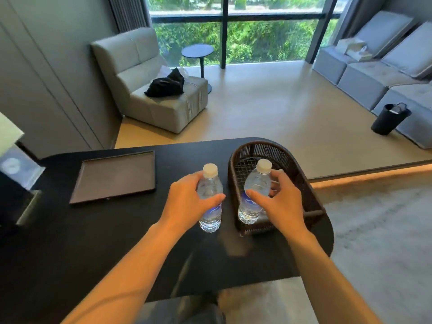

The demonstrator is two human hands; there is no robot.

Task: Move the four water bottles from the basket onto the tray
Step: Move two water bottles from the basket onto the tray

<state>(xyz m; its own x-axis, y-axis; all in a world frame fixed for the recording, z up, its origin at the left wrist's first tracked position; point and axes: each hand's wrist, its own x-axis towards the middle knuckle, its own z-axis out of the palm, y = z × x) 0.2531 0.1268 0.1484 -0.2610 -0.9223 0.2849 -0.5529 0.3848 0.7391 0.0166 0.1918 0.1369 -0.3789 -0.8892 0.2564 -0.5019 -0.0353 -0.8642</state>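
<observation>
My left hand point(187, 202) grips a clear water bottle point(210, 195) with a white cap and a blue label, upright just left of the basket over the black table. My right hand point(280, 202) holds a second, matching water bottle point(256, 190) upright inside the dark woven basket point(254, 148) on the table's right end. Behind my right fingers a bit of clear plastic shows, maybe another bottle; I cannot tell. The flat dark tray point(112, 176) lies on the table's left part with nothing on it.
The black table point(117, 242) ends in a rounded right edge just past the basket. A lamp and a box point(14, 169) stand at the far left. Beyond the table are a grey armchair point(152, 90), a small round side table point(197, 52) and a black bin point(389, 120).
</observation>
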